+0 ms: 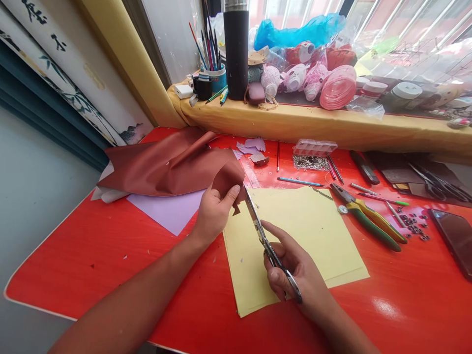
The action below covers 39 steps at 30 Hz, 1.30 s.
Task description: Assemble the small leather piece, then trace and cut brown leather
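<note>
My left hand (216, 209) is closed on the near corner of a large brown sheet (165, 167), pinching it between thumb and fingers. In my right hand (295, 268) I grip a pair of metal scissors (263, 236), fingers through the handles. The blades point up and left, and their tips touch the brown sheet's edge beside my left thumb. Both hands hover over yellow paper sheets (313, 231) lying on the red table (110, 250). A lilac sheet (171, 211) lies under the brown one.
Green-and-yellow-handled pliers (372, 221), pencils, small metal eyelets (413, 223), a clear parts box (314, 147) and a dark phone (455, 238) lie to the right. A black flask (236, 49), a pen cup (216, 73) and plastic-wrapped items crowd the windowsill behind.
</note>
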{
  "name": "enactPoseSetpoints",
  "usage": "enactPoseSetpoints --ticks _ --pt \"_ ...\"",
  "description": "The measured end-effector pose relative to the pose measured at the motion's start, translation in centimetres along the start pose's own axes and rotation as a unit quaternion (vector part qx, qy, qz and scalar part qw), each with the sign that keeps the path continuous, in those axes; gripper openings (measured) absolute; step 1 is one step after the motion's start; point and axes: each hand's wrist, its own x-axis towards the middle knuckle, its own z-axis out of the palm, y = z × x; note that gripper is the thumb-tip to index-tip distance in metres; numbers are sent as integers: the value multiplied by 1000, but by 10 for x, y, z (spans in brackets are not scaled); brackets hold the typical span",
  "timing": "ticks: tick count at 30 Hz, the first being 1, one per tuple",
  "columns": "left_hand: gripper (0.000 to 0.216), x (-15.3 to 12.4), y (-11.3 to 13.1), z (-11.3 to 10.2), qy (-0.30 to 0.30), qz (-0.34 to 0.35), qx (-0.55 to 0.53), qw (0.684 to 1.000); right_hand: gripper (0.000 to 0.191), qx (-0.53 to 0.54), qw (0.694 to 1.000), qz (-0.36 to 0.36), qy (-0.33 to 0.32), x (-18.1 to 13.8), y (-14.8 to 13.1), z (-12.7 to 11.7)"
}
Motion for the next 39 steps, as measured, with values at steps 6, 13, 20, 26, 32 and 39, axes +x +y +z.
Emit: enactPoseSetpoints --ticks 6,13,20,26,32,39 --pt "45 0 -2 -1 2 -13 -7 1000 95 13 1000 6 6 0 1 0" --pt "54 1 -12 -6 -22 -30 15 999 96 17 1000 15 13 1 0 0" --pt "52 2 -13 -5 -25 -14 10 1000 94 19 1000 14 16 0 1 1" --pt "50 3 -13 -5 -23 0 -3 1000 93 14 999 20 20 0 -1 1" --pt "41 6 -18 -4 -12 0 -37 999 93 6 999 22 24 0 -1 1" --pt "39 7 -22 -5 -10 -16 -64 998 93 12 1000 24 16 1 0 1"
